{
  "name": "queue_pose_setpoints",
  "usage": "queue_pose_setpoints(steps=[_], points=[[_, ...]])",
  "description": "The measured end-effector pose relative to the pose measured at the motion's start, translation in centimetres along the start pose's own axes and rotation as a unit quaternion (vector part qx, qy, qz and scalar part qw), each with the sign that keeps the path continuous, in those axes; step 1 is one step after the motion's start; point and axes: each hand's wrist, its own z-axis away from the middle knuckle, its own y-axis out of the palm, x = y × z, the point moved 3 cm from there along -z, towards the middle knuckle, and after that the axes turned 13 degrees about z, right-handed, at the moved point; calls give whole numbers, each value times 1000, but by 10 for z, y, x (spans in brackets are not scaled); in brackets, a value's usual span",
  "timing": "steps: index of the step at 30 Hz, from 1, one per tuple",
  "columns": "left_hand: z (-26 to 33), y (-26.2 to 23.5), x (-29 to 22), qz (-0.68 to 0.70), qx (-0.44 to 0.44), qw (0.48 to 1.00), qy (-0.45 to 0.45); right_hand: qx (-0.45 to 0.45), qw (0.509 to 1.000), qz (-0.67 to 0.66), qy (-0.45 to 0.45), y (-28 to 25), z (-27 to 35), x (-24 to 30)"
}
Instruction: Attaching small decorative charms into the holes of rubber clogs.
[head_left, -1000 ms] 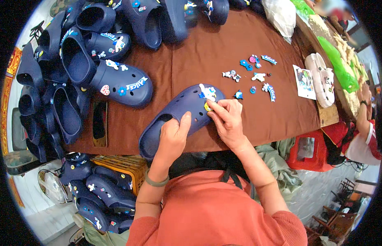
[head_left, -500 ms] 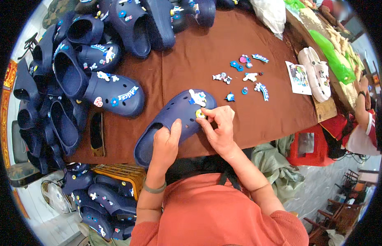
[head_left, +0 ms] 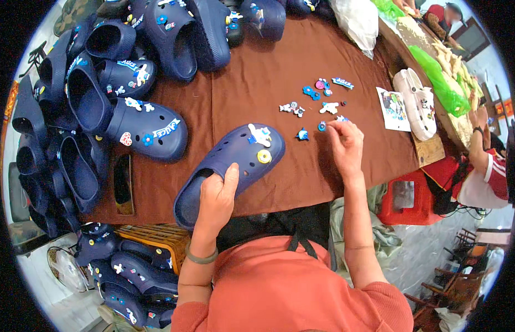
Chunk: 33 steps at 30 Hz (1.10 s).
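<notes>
My left hand (head_left: 217,196) grips a navy clog (head_left: 235,152) by its opening, thumb on top and fingers inside. Two charms sit on its toe: a white cartoon-figure charm (head_left: 259,133) and a yellow ring-shaped charm (head_left: 264,156). Over the loose charms on the cloth, my right hand (head_left: 346,145) has its fingers bent together beside a small round blue charm (head_left: 322,126). What its fingertips hold, if anything, is hidden. A ribbon-shaped charm lies mostly covered by that hand. Nearby lie a small blue charm (head_left: 302,134) and a white figure charm (head_left: 329,108).
Navy clogs (head_left: 146,127) crowd the left of the brown cloth (head_left: 257,83), by a dark phone (head_left: 123,185). More clogs (head_left: 141,271) are piled below. At right are a printed picture (head_left: 393,109), a white clog (head_left: 415,105) and a co-worker's arm (head_left: 479,138).
My right hand has let go of the yellow charm, which stays on the clog, and moved right to the loose charms. My left hand still holds the clog.
</notes>
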Motion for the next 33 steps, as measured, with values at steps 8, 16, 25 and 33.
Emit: queue_pose_setpoints(steps=[8, 16, 25, 33], points=[[0, -2, 2, 8, 19, 1000, -16, 105, 981, 40, -160, 15, -1, 29], [2, -5, 9, 15, 0, 999, -36, 66, 985, -9, -160, 17, 12, 32], [-1, -5, 7, -38, 6, 998, 50, -70, 954, -177, -230, -8, 45, 124], [-1, -5, 13, 36, -13, 999, 18, -118, 950, -124, -263, 14, 61, 150]])
